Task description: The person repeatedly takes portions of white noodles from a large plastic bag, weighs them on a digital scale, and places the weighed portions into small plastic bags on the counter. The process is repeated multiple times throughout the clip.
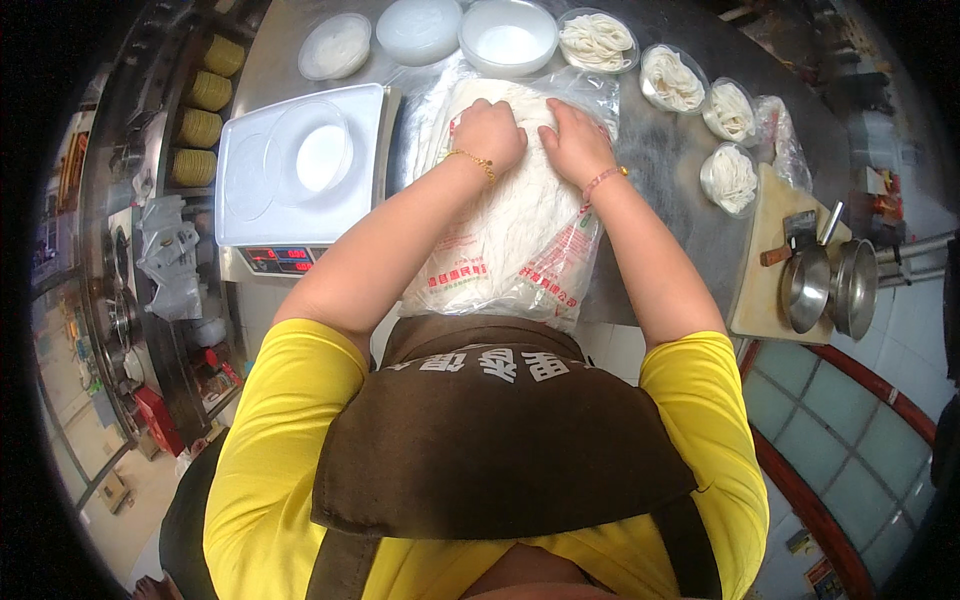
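A large mass of white noodles (517, 202) lies in an open clear plastic bag (502, 289) with red print, at the near edge of the metal table. My left hand (491, 135), fingers curled down, rests on the far part of the noodles; whether it grips any cannot be told. On the right side of the mass lies my right hand (577, 142), its fingers slightly bent and thumb apart, touching noodles and bag. To the left, a digital scale (300, 217) bears a clear round plastic bowl (324, 157) and a clear lid (251, 176).
Round plastic tubs (508, 37) and bowls of noodles (596, 41) line the table's far side and curve down the right. A cutting board (757, 277) at right holds a cleaver (780, 255) and metal bowls (808, 289). Shelves with stacked yellow dishes (196, 166) stand left.
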